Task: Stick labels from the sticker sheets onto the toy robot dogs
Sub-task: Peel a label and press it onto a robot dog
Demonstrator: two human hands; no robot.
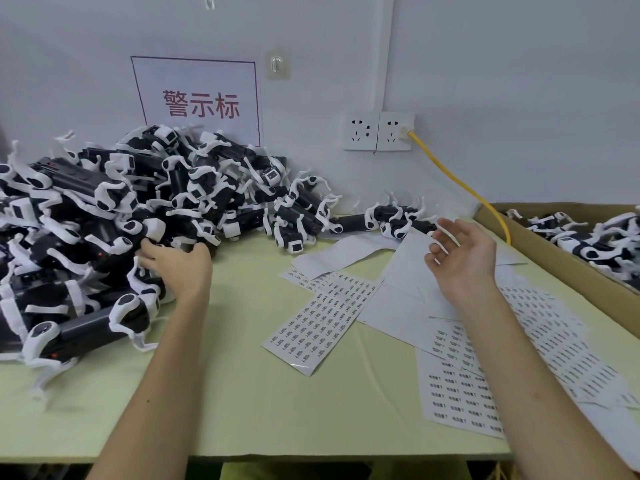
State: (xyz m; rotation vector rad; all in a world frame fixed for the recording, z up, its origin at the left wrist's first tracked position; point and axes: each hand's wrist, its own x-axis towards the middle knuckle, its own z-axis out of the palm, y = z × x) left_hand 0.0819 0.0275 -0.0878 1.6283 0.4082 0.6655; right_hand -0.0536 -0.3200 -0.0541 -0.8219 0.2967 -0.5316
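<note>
left hand (180,263) grasping into toy robot dog pile (114,216), fingertips hidden; right hand (462,252) released, label strips on fingertips, print illegible.

The toy robot dogs (104,216) heaped left of the sticker sheets (322,320) look like hard plastic: glossy black bodies, smooth matt white legs. The sheets are thin paper, one with a shiny curling edge. Beneath them the table (249,403) is smooth, matt pale green. Right of them, the box (568,268) is rough brown cardboard.
</note>
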